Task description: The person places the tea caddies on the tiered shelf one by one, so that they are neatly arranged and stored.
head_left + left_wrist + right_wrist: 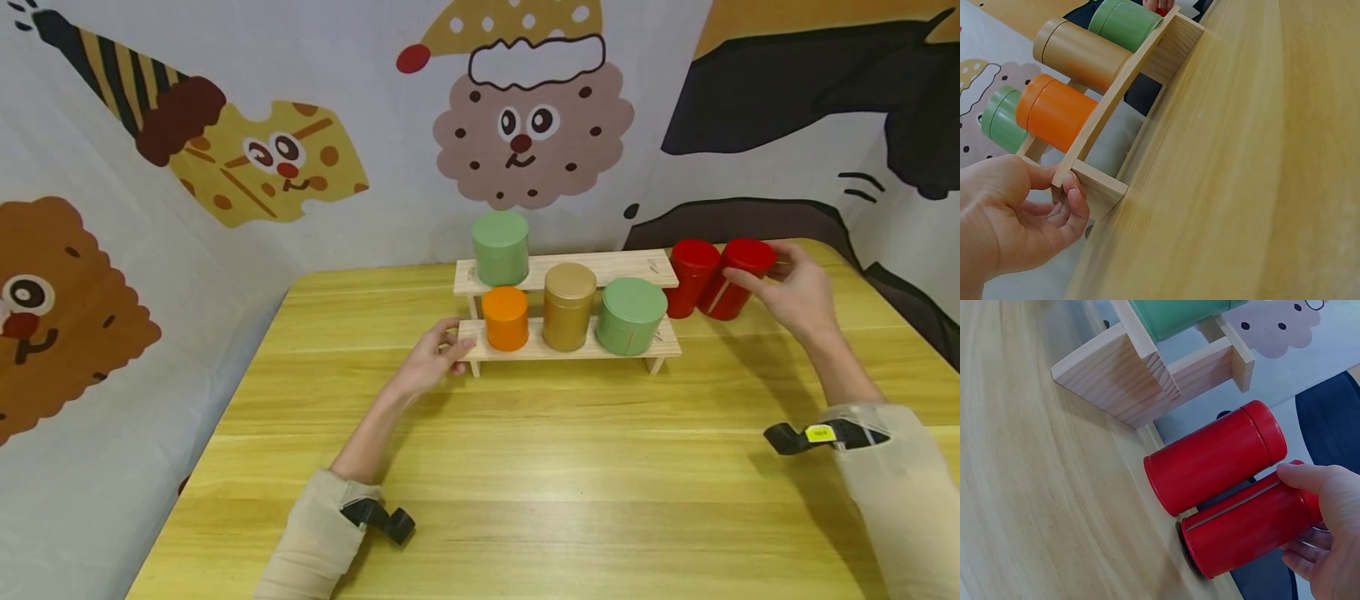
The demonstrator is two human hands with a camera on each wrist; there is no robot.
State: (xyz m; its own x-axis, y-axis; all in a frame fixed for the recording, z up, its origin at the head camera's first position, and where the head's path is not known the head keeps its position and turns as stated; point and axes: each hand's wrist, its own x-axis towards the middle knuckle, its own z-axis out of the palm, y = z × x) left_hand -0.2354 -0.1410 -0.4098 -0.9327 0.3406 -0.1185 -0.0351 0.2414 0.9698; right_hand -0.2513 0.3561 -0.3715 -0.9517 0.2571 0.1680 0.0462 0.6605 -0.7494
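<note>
My left hand [433, 357] pinches the left end of the lower board of a two-tier wooden shelf [615, 270], thumb on top and fingers underneath in the left wrist view. On that board stand an orange canister [506, 321], a gold canister [568, 312] and a wide green canister [632, 321]. Another green canister [501, 250] is on the upper board's left part. To the shelf's right, my right hand [804, 292] grips a red canister [1244, 528] around its lid end; it looks slightly tilted, with a dark shadow at its base. Beside it stands a second red canister [1210, 461].
The shelf and canisters are near the back of a wooden table [525, 475]. Behind the table hangs a pale cloth [390, 225] printed with cartoon food figures. Small black cameras [401, 527] are strapped to both wrists.
</note>
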